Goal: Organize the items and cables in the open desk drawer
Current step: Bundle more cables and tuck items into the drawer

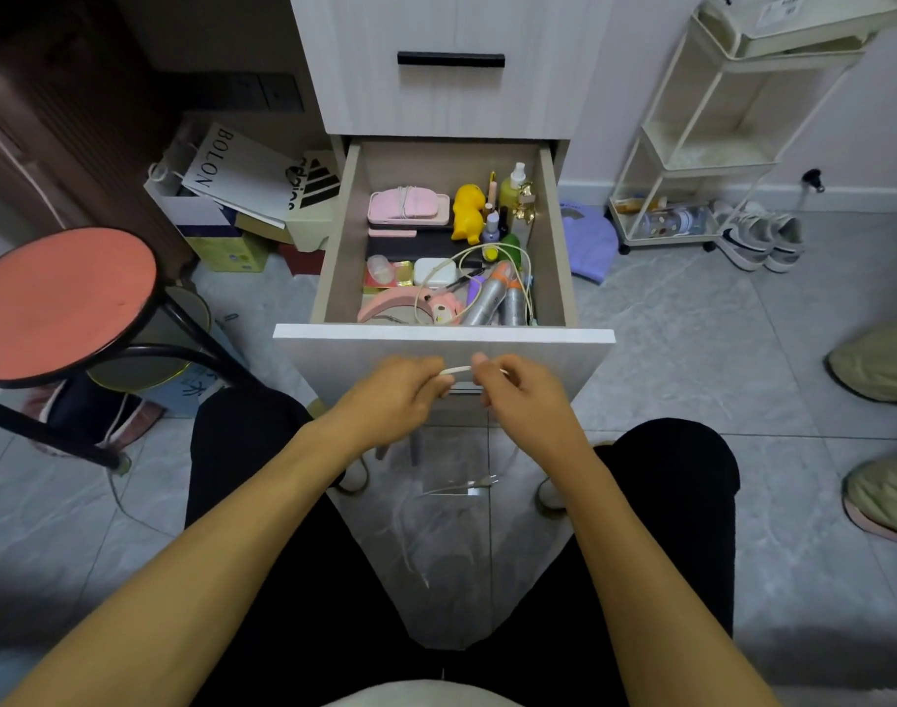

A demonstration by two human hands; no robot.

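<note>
The open drawer [444, 335] holds a pink mouse [408, 204], a yellow duck toy [468, 211], small bottles [513, 188], a white charger [434, 272], two silver spray cans [492, 301], a pink headband [393, 306] and a loose pale cable [474, 250] looped over them. In front of the drawer face, my left hand [403, 395] and my right hand [518, 395] each pinch one end of a short stretch of white cable [456, 371]. More of that cable hangs down between my knees, its plug [479, 484] dangling.
A red-topped stool [63, 303] stands at left, with paper bags and boxes [232, 196] behind it. A closed drawer [449, 61] is above. A cream trolley [701, 145] and sneakers [758, 239] are at right. Another person's feet [880, 492] are at the far right.
</note>
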